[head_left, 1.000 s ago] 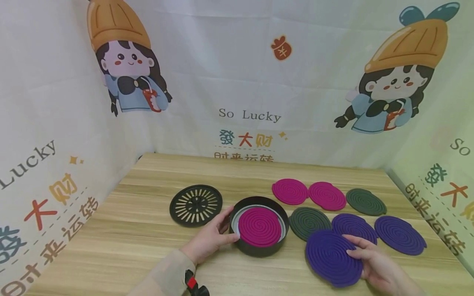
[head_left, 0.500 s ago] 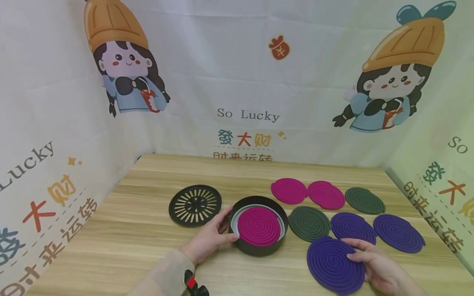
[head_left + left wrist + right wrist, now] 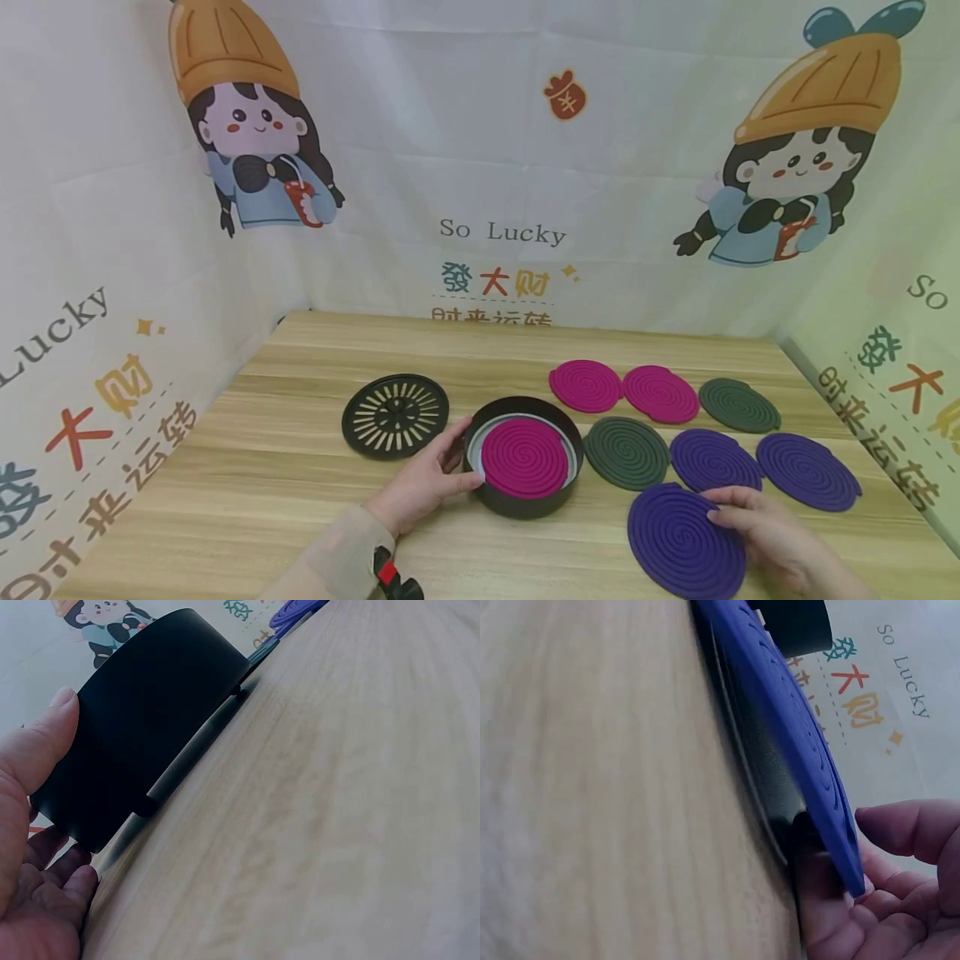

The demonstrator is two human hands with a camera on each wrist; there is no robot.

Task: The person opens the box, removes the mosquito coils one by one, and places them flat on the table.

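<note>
Left hand (image 3: pixel 420 487) cupped around the left wall of a black round tin (image 3: pixel 525 500) holding a magenta coil (image 3: pixel 523 458), right hand (image 3: pixel 772 537) pinching the right edge of a purple coil (image 3: pixel 678 542) tilted up off the wooden table (image 3: pixel 262 467) at near right, slotted black lid (image 3: pixel 395 415) lying far left of the tin

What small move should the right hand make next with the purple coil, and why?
Probably raise the purple coil fully off the table. The right hand grips its near edge, which is tilted up in the wrist view, while the far edge seems to rest down. The left hand holds the black holder, which contains a magenta coil.
</note>
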